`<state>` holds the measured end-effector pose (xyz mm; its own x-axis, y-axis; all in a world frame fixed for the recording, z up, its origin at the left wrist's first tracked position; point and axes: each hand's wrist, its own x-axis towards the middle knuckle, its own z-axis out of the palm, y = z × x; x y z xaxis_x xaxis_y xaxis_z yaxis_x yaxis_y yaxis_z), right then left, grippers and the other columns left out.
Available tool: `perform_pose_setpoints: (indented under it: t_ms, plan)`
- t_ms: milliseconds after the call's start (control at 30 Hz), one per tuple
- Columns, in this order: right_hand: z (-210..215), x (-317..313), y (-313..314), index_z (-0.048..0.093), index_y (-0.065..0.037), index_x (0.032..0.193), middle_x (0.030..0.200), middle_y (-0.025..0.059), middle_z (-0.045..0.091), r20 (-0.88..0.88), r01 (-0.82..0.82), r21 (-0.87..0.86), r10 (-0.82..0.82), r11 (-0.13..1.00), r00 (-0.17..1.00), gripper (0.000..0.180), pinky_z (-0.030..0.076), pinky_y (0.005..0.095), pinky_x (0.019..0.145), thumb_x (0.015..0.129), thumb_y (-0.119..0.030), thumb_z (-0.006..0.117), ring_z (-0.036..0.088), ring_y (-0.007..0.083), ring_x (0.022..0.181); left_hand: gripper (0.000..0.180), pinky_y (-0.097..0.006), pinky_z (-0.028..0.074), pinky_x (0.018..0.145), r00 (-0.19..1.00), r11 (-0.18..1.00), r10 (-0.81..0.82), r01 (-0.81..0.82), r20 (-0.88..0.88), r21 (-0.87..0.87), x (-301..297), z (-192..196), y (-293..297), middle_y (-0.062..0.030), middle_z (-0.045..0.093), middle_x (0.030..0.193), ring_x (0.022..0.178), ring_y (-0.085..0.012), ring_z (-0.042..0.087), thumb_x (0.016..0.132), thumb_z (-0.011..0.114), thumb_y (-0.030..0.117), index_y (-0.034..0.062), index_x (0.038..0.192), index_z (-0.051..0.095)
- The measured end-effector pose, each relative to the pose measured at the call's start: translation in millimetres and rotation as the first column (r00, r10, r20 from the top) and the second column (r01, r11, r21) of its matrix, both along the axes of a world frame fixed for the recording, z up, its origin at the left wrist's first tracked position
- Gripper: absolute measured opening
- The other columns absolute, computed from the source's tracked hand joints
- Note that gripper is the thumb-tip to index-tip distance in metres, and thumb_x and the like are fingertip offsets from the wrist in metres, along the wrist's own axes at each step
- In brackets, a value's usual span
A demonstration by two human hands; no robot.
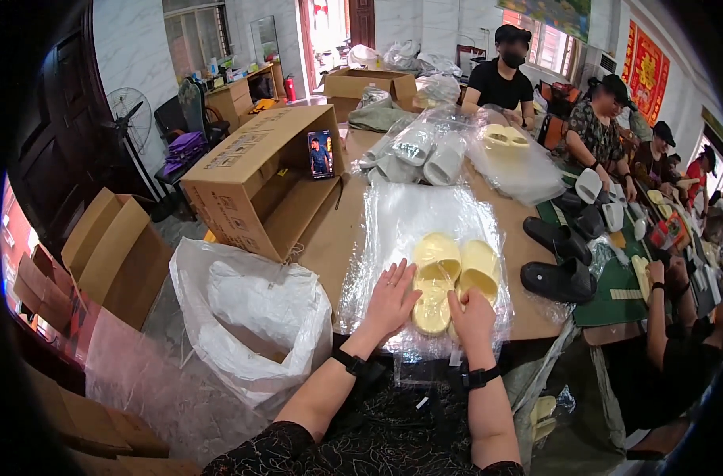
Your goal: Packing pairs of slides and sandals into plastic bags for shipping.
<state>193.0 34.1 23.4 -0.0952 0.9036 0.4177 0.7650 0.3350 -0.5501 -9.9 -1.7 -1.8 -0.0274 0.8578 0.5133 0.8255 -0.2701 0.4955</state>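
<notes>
Two pale yellow slippers lie side by side before me, toes pointing away, on a stack of clear plastic bags (385, 222). My left hand (389, 301) rests flat with fingers spread on the plastic, just beside the left slipper (435, 278). Glossy highlights show around that slipper; whether film covers it I cannot make out. Curled around the heel end of the right slipper (480, 270), my right hand (474, 319) is closed and hides that heel. Dark bands circle both my wrists.
An open cardboard box (242, 174) holding a phone (320, 155) stands left; below it gapes a white woven sack (250, 309). Bagged grey slippers (425, 147) lie beyond the plastic. Black slippers (558, 282) are at right. Co-workers (500, 83) sit along the far and right sides.
</notes>
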Motion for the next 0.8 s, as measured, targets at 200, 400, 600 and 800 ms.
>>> perform_pose_setpoints:
  t_ms: [200, 400, 600, 800]
  plan:
    - [1.2, -0.8, -0.9, 0.055, -0.005, 0.074, 0.07, 0.013, 0.061, -0.005, 0.004, -0.002, -0.004, 1.0, 1.0, 0.042, 0.046, 0.0453, 0.06, 0.085, -0.043, 0.068, 0.061, 0.0347, 0.066, 0.061, -0.05, 0.025, 0.114, 1.0, 1.0, 0.006, -0.006, 0.01, -0.002, -0.3, -0.4, 0.1, -0.0256, 0.039, 0.148, 0.136, -0.0448, 0.036, 0.096, 0.053, 0.038, 0.0049, 0.145, 0.04]
    - [0.4, -0.3, -0.4, 0.056, -0.006, 0.075, 0.07, 0.013, 0.061, 0.013, 0.007, 0.006, -0.007, 1.0, 1.0, 0.041, 0.047, 0.0457, 0.059, 0.085, -0.044, 0.069, 0.061, 0.0349, 0.066, 0.061, -0.05, 0.025, 0.114, 1.0, 1.0, 0.006, -0.006, 0.009, 0.008, -0.8, -1.4, 0.2, -0.0256, 0.04, 0.147, 0.136, -0.0445, 0.036, 0.096, 0.053, 0.038, 0.0043, 0.145, 0.04]
    - [-1.0, -0.3, 0.1, 0.055, -0.006, 0.074, 0.069, 0.0125, 0.061, 0.014, 0.006, 0.023, -0.006, 1.0, 1.0, 0.041, 0.046, 0.0456, 0.059, 0.085, -0.043, 0.069, 0.061, 0.0343, 0.066, 0.061, -0.049, 0.025, 0.114, 1.0, 1.0, 0.005, -0.005, 0.007, 0.004, -0.9, -1.0, 0.0, -0.0256, 0.04, 0.147, 0.136, -0.0445, 0.036, 0.096, 0.052, 0.038, 0.0031, 0.144, 0.04]
    - [-0.9, -0.3, -0.4, 0.055, -0.005, 0.075, 0.069, 0.0144, 0.061, -0.004, 0.006, 0.059, -0.006, 0.998, 1.0, 0.039, 0.047, 0.0449, 0.059, 0.086, -0.041, 0.069, 0.061, 0.0366, 0.066, 0.061, -0.049, 0.025, 0.115, 1.0, 1.0, -0.002, 0.002, 0.022, 0.01, -0.3, 0.1, -0.2, -0.0256, 0.04, 0.147, 0.136, -0.0448, 0.036, 0.096, 0.052, 0.037, 0.002, 0.144, 0.041]
